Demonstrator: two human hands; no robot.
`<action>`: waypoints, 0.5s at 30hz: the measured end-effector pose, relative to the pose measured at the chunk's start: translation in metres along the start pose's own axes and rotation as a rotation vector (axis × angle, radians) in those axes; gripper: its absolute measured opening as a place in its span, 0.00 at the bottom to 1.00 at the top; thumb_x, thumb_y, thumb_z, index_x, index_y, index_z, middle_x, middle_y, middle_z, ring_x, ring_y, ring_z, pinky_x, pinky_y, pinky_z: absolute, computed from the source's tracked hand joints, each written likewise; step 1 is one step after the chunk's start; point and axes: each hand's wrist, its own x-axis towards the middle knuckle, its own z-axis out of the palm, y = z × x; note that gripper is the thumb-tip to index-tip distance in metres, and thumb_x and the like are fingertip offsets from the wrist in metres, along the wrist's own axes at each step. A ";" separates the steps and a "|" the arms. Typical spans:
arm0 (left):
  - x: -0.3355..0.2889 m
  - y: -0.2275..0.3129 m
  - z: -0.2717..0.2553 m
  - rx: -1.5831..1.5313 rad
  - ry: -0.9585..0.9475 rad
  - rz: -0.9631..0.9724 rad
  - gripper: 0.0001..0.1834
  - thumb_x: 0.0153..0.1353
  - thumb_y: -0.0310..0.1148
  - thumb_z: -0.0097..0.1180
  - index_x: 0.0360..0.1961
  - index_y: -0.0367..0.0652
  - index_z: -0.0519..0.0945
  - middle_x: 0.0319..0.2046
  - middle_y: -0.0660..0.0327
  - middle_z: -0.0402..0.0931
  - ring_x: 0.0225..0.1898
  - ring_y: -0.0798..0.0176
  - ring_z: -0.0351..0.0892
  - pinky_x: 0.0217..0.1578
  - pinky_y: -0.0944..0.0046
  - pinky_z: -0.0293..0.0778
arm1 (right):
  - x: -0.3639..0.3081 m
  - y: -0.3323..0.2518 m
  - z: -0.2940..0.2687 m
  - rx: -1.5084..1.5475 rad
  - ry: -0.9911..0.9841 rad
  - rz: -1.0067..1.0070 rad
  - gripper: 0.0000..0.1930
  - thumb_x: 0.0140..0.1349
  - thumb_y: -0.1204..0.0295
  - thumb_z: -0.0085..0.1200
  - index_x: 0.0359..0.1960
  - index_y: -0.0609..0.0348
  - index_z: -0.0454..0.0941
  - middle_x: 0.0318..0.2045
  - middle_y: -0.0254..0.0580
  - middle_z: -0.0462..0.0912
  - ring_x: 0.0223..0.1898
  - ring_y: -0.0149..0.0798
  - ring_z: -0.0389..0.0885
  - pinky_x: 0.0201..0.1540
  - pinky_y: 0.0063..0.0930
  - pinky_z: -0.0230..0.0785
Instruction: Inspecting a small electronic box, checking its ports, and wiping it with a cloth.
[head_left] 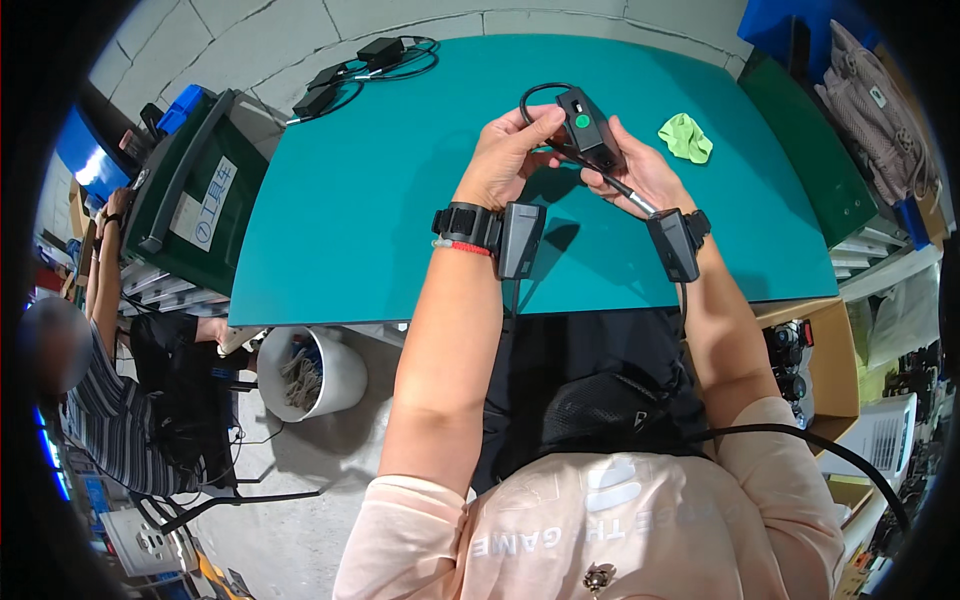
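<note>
Between both hands, above the table, is a black power adapter [590,128] with a round green sticker on its upper face. Its cable [535,93] loops up on the left and runs beneath the box to a silver plug end [635,201]. My left hand [507,153] is closed on the adapter's left side, thumb on top next to the cable. My right hand [645,170] is closed around its right side, with the plug end of the cable by the palm. Some fingertips are hidden behind the box. Each wrist wears a strapped dark grey device.
Similar black adapters with cables [345,75] lie at the far left of the green table [340,220]. A crumpled green cloth [686,138] is right of my hands. A white bin [340,375] and a cardboard box [835,365] stand below. A co-worker [120,400] sits left.
</note>
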 end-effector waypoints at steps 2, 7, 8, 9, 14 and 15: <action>0.000 0.000 -0.001 0.011 -0.018 0.012 0.16 0.52 0.37 0.62 0.39 0.40 0.76 0.30 0.61 0.78 0.29 0.70 0.75 0.24 0.72 0.70 | 0.002 0.001 -0.003 0.036 -0.052 0.034 0.21 0.68 0.53 0.31 0.49 0.57 0.65 0.35 0.42 0.76 0.23 0.34 0.76 0.19 0.19 0.66; -0.002 -0.001 0.003 0.115 0.030 -0.042 0.15 0.55 0.40 0.60 0.39 0.43 0.75 0.29 0.66 0.75 0.31 0.70 0.75 0.26 0.70 0.70 | 0.004 0.004 -0.004 0.002 0.045 0.034 0.23 0.68 0.53 0.30 0.53 0.56 0.64 0.38 0.43 0.77 0.23 0.38 0.77 0.15 0.22 0.64; -0.003 -0.001 0.004 0.144 0.037 -0.042 0.17 0.53 0.41 0.61 0.40 0.44 0.75 0.29 0.66 0.75 0.31 0.70 0.75 0.26 0.70 0.70 | 0.003 0.004 -0.003 0.002 0.045 0.031 0.23 0.68 0.53 0.30 0.53 0.56 0.64 0.38 0.43 0.77 0.23 0.38 0.77 0.15 0.22 0.64; -0.003 0.000 0.005 0.154 0.051 -0.057 0.17 0.53 0.41 0.61 0.40 0.44 0.75 0.29 0.66 0.75 0.31 0.70 0.75 0.26 0.70 0.70 | 0.003 0.004 -0.003 -0.012 0.040 0.043 0.23 0.68 0.53 0.31 0.53 0.57 0.65 0.38 0.43 0.78 0.23 0.38 0.77 0.16 0.22 0.66; -0.007 0.002 0.007 0.193 0.001 -0.124 0.36 0.44 0.47 0.68 0.50 0.37 0.69 0.39 0.58 0.74 0.37 0.66 0.76 0.26 0.67 0.72 | 0.000 0.004 0.001 -0.039 0.137 0.083 0.22 0.67 0.55 0.33 0.51 0.59 0.67 0.36 0.45 0.78 0.23 0.39 0.78 0.20 0.24 0.74; -0.008 0.002 0.007 0.209 0.005 -0.132 0.36 0.44 0.47 0.68 0.50 0.37 0.69 0.39 0.58 0.74 0.37 0.66 0.76 0.26 0.67 0.72 | -0.001 0.003 0.002 -0.013 0.080 0.080 0.22 0.67 0.55 0.34 0.50 0.59 0.67 0.35 0.45 0.78 0.23 0.39 0.78 0.21 0.24 0.75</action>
